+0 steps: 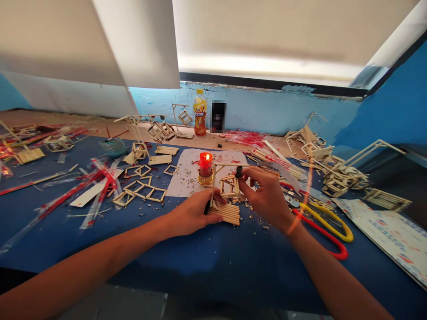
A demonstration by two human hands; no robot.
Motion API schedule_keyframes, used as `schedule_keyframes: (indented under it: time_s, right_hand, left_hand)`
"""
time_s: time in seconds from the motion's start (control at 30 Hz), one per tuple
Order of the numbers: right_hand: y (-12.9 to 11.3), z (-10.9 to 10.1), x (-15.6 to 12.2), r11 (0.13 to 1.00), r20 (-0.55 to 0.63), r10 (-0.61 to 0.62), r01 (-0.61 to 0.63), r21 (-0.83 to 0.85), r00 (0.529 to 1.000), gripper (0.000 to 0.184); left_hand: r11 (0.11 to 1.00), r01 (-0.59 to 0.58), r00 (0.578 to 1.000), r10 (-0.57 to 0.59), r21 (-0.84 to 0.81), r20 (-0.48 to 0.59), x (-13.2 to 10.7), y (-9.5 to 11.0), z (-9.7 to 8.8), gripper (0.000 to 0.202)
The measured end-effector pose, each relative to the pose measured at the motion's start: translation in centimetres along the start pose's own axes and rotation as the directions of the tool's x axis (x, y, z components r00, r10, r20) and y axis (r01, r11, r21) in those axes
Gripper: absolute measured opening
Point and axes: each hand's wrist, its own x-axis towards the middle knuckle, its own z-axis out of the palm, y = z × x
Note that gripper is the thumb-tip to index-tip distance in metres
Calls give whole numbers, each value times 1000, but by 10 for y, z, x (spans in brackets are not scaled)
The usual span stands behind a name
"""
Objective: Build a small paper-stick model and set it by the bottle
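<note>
A small stand of wooden sticks has a slatted base (230, 215), an upright post and a top arm. My left hand (195, 211) closes around the foot of the post, its thumb on the base. Beneath the arm is a stick cube frame (227, 187). My right hand (265, 191) pinches the frame's upper right corner, close to the arm's end. A small black piece (239, 171) shows at those fingertips; its kind is unclear. Just behind the stand burns a red candle (206, 163) on a gold-coloured holder (205, 178).
White paper (187, 162) strewn with bits lies under the candle. Joined stick squares (136, 189) and red plastic wrappers (100, 186) are at left. Yellow-and-red-handled pliers (328, 222) lie right, near stacked stick frames (343, 175). A drink bottle (200, 113) stands behind.
</note>
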Motion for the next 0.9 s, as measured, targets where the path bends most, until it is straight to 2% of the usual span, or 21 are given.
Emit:
schedule_keyframes:
  time_s: [0.43,0.6,0.73,0.9]
  right_hand:
    - [3,-1,-1,997,-13,67,-67,42,998,13]
    - [7,-7,-2,968,58,137,-146,202,989,26]
    - [10,-5,0,909,137,201,-237,342,970,25]
    - [9,0,2,867,163,247,-293,403,955,23]
  left_hand:
    - [1000,-11,1000,11,-15,11,-1,-4,1,41]
    - [1000,-28,1000,28,1,-5,-2,-5,0,43]
    - [999,-41,999,41,12,-11,-2,-5,0,39]
    - [999,-33,999,34,29,-14,-2,-4,1,37]
